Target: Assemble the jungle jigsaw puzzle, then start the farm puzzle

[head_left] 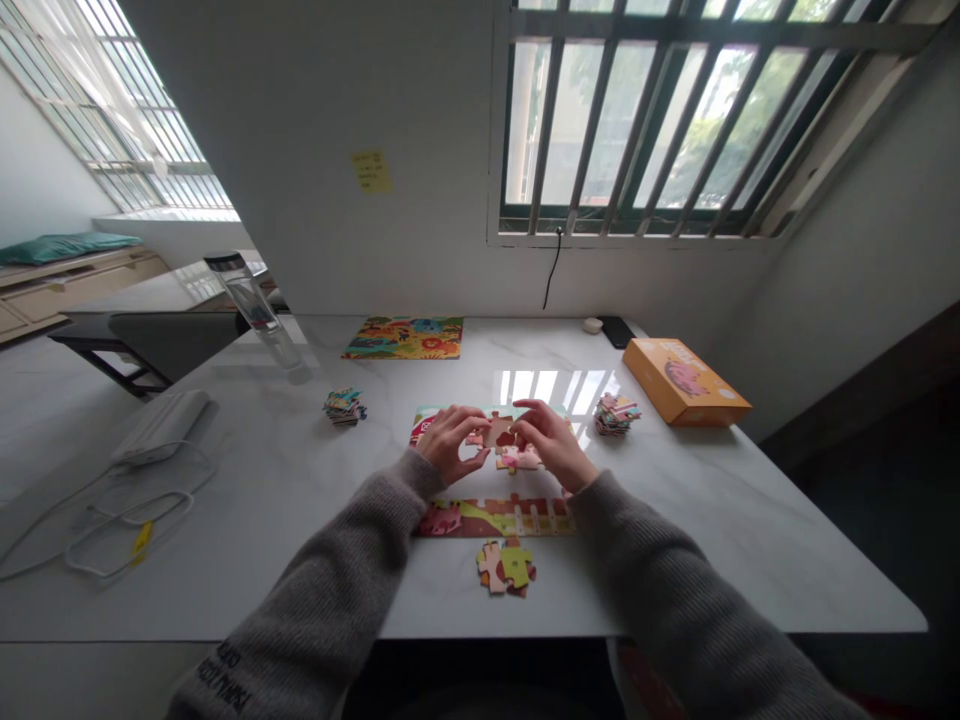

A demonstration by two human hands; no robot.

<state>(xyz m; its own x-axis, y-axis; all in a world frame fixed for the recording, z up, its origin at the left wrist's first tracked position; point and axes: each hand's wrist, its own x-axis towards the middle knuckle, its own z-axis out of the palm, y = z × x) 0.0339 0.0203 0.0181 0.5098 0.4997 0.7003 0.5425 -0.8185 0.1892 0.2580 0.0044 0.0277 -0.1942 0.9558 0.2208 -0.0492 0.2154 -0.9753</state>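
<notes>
A person in a grey knit sweater (660,570) works at a farmyard jigsaw on a white marble worktop (750,510). The left hand (450,443) and right hand (550,445) grasp a tan jigsaw piece (499,432) between their fingertips, holding it over a partly assembled section (427,428) with a red barn at its left end. Nearer the person lies a joined strip (495,517) showing a pig and a wooden fence, with a small heap of loose pieces (505,566) just below it.

Two stacks flank the work: a small stack (345,407) well to the left and a taller stack (617,414) to the right. Beyond them lies a colourful animal picture sheet (403,338). An orange box (686,382), its lid on and printed with a pink pig, sits at the right of the worktop (whatever it holds stays hidden). At the far left stands a clear bottle (251,305) with a dark cap (its contents cannot be made out), near a white charger (161,425) and its looped cable (127,520).
</notes>
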